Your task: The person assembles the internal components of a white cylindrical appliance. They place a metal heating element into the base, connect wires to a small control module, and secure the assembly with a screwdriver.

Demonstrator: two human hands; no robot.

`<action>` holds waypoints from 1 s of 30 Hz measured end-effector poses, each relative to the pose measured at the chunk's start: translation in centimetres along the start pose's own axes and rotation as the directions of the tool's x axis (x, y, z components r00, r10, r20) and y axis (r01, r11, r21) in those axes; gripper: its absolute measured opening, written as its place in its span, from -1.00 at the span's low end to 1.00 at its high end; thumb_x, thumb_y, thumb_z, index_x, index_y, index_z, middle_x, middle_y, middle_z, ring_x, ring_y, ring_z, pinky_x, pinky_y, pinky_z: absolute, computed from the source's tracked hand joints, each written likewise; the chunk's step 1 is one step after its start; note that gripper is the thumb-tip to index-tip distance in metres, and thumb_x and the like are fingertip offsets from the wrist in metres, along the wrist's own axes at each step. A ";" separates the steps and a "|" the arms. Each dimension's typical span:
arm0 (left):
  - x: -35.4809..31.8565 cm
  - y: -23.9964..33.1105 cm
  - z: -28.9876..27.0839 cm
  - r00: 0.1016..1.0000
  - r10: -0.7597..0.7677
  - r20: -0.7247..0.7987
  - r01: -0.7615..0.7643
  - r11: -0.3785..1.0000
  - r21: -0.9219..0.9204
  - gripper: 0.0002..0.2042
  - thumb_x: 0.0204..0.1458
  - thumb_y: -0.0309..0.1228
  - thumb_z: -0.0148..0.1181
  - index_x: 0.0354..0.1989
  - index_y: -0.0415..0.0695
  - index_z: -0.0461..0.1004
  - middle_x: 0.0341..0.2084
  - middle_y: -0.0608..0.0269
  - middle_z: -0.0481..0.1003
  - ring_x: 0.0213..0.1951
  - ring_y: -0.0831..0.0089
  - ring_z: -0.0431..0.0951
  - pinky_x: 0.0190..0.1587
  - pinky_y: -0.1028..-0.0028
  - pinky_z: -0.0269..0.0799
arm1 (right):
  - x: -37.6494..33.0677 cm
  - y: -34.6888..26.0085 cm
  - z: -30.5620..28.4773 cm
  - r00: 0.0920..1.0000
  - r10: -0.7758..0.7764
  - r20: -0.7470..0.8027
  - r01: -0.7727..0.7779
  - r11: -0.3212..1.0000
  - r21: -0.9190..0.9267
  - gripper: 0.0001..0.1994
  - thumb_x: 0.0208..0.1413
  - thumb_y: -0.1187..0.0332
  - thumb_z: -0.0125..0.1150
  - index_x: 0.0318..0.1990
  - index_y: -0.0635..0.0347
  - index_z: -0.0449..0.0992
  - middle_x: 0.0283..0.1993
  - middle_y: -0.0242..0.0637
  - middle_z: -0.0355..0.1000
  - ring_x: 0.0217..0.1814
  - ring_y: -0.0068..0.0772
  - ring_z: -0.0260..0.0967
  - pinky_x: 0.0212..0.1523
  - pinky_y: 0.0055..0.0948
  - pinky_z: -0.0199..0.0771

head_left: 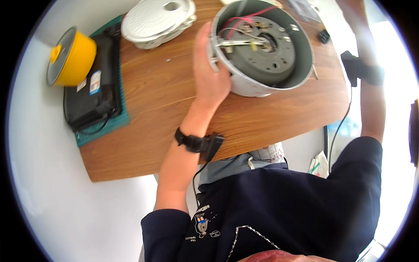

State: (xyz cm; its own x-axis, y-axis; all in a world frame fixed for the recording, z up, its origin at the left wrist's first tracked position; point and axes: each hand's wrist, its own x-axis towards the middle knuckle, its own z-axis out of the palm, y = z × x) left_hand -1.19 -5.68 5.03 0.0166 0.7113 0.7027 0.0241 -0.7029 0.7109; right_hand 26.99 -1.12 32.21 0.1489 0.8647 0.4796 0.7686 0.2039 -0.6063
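A rice cooker body [244, 89], white outside and grey inside, rests tilted on the wooden table, its open end facing me. Within it sit a round grey plate [270, 63] with holes and a pale metal bar. Red and white wires [238, 24] run across the inside near the far rim. My left hand [211, 76] is closed on the body's left side, fingers along the wall. At the upper right, my right hand [352, 15] reaches away beyond the table's right side; its fingers are cut off by the picture's edge.
A white round lid [157, 19] lies at the far left of the table [144, 96]. A yellow pot [78, 59] stands by a black case [94, 96] on a green mat [124, 115]. Right of the cooker are a small black part [324, 36] and a clear plastic bag [303, 9].
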 end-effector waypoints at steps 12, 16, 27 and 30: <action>-0.3 1.5 -0.5 0.993 -0.118 0.030 0.118 0.993 -0.004 -0.37 0.19 -0.72 -0.10 0.49 -0.27 0.04 0.35 -0.01 0.23 0.35 0.24 0.33 0.41 0.29 0.19 | -17.8 20.7 1.7 0.951 0.307 -0.037 -0.308 0.951 -0.024 -0.81 0.15 0.36 0.39 -0.11 0.21 0.69 -0.30 -0.35 0.64 -0.28 -0.48 0.55 -0.20 -0.46 0.52; -0.5 1.0 -0.6 0.989 -0.145 0.010 0.145 0.989 0.026 -0.40 0.26 -0.61 -0.02 0.49 -0.26 0.04 0.35 0.00 0.23 0.31 0.25 0.35 0.38 0.29 0.22 | -20.2 20.4 2.3 0.913 0.405 0.053 -0.405 0.914 -0.012 -0.78 0.25 0.31 0.35 -0.05 0.23 0.68 -0.24 -0.34 0.65 -0.18 -0.57 0.56 -0.10 -0.48 0.53; -0.3 1.2 -0.6 0.989 -0.148 0.026 0.146 0.988 0.047 -0.41 0.32 -0.49 0.04 0.50 -0.26 0.04 0.38 0.02 0.20 0.33 0.27 0.31 0.40 0.26 0.17 | -23.5 18.7 4.0 0.970 0.219 0.106 -0.198 0.963 -0.183 -0.88 0.24 0.36 0.30 -0.15 0.18 0.60 -0.15 -0.19 0.52 -0.14 -0.23 0.52 -0.08 -0.31 0.51; -0.3 1.4 -0.4 0.988 -0.151 0.017 0.150 0.987 0.057 -0.41 0.32 -0.51 0.04 0.49 -0.27 0.04 0.37 0.02 0.22 0.32 0.28 0.33 0.39 0.28 0.19 | -24.6 17.3 5.2 0.979 0.171 0.113 -0.135 0.953 -0.271 -0.89 0.24 0.35 0.26 -0.16 0.14 0.56 -0.08 -0.22 0.44 -0.03 -0.07 0.46 0.02 -0.21 0.47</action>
State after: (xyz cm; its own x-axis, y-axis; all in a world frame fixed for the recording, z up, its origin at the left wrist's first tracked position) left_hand -1.58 -6.92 5.84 0.0297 0.8095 0.5863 0.0830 -0.5865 0.8057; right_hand 33.36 -16.47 6.68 0.2068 0.9330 0.2944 0.8812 -0.0469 -0.4704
